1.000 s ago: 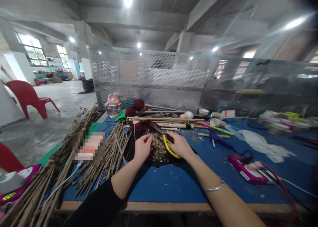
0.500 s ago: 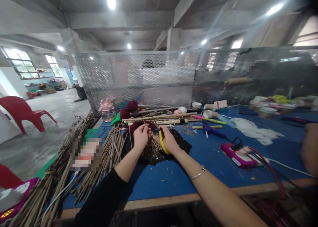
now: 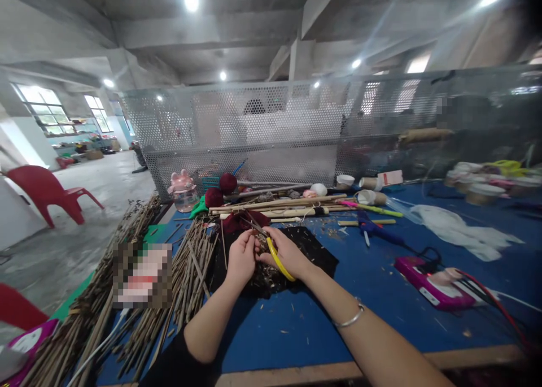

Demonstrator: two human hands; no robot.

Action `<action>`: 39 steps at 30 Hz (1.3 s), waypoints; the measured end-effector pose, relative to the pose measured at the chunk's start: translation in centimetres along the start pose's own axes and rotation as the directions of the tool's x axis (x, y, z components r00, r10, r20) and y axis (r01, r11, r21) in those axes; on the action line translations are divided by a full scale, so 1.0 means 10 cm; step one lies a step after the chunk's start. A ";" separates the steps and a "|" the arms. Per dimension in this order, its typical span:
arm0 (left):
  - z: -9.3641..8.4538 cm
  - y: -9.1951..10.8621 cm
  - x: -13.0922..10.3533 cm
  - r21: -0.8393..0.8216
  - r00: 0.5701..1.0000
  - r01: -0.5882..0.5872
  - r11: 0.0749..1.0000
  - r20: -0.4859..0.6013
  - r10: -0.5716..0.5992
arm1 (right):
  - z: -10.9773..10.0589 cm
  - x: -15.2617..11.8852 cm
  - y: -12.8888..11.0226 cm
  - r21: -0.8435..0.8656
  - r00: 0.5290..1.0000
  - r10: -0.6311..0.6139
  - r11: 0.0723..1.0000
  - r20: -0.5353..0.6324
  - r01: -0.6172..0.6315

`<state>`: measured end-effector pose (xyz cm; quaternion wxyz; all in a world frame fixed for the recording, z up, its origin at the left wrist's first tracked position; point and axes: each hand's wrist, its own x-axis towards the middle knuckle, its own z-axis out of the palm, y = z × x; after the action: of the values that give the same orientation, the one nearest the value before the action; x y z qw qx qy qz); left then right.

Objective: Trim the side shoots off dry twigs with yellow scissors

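My right hand point(image 3: 288, 252) is closed around a pair of scissors point(image 3: 280, 261) with yellow handles, the blades pointing up and to the left. Right beside it, my left hand point(image 3: 243, 258) has its fingers pinched together near the scissors; whatever they hold is too small or hidden to name. Beneath both hands lies a black cloth point(image 3: 315, 251) strewn with small wood-coloured clippings. Dark red material point(image 3: 237, 222) sits at the cloth's far edge, just beyond the blades. A thin twig point(image 3: 224, 244) shows left of my left hand.
Many cut sticks point(image 3: 186, 274) lie to the left, beside a bundle of long twigs point(image 3: 84, 296). Across the back are dark red balls point(image 3: 227, 183), poles and paper cups point(image 3: 371, 198). A blue glue gun point(image 3: 376, 229) and a purple power strip point(image 3: 434, 288) with cables occupy the right.
My hands have drawn closer together and sit slightly lower in view. The camera view has shifted a little. An arm at the right edge has gone out of sight.
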<state>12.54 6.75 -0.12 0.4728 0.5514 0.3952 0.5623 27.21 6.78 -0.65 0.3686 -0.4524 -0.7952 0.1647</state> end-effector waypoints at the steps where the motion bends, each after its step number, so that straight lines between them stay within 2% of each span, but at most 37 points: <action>1: 0.00 0.00 -0.01 0.023 1.000 -0.008 1.000 0.012 0.007 | -0.02 0.00 0.00 -0.012 1.000 0.002 1.000 0.007 -0.002; 7: 0.02 0.01 -0.09 0.023 0.997 -0.021 1.000 0.077 0.020 | -0.07 -0.06 -0.01 -0.052 0.999 -0.037 0.998 0.002 0.037; 12: 0.01 -0.01 -0.15 0.056 0.998 -0.046 0.997 0.048 0.044 | -0.02 -0.09 -0.05 -0.066 1.000 0.007 0.998 0.000 -0.007; 16: 0.00 -0.02 -0.18 0.025 0.999 0.025 0.999 0.039 -0.026 | 0.01 -0.10 -0.05 -0.079 1.000 0.025 0.997 0.001 -0.024; 20: 0.02 -0.02 -0.19 -0.091 0.995 0.096 0.991 0.041 -0.092 | 0.05 -0.12 -0.04 -0.055 1.000 0.017 0.998 -0.005 -0.017; 27: 0.07 -0.04 -0.22 -0.231 0.983 0.169 0.958 -0.029 -0.180 | 0.06 -0.12 -0.04 -0.010 1.000 -0.004 1.000 0.005 0.005; 35: 0.08 0.05 -0.26 -0.174 0.990 0.109 0.979 -0.071 -0.123 | 0.00 -0.12 -0.09 -0.140 0.998 -0.059 0.989 -0.020 0.056; 39: 0.08 0.04 -0.27 -0.135 0.992 0.101 0.986 -0.067 -0.111 | -0.02 -0.13 -0.09 -0.154 1.000 -0.025 0.988 -0.007 0.023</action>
<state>13.10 3.93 -0.31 0.5222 0.4762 0.4034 0.5812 27.17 5.20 -0.53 0.3380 -0.4708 -0.8093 0.0961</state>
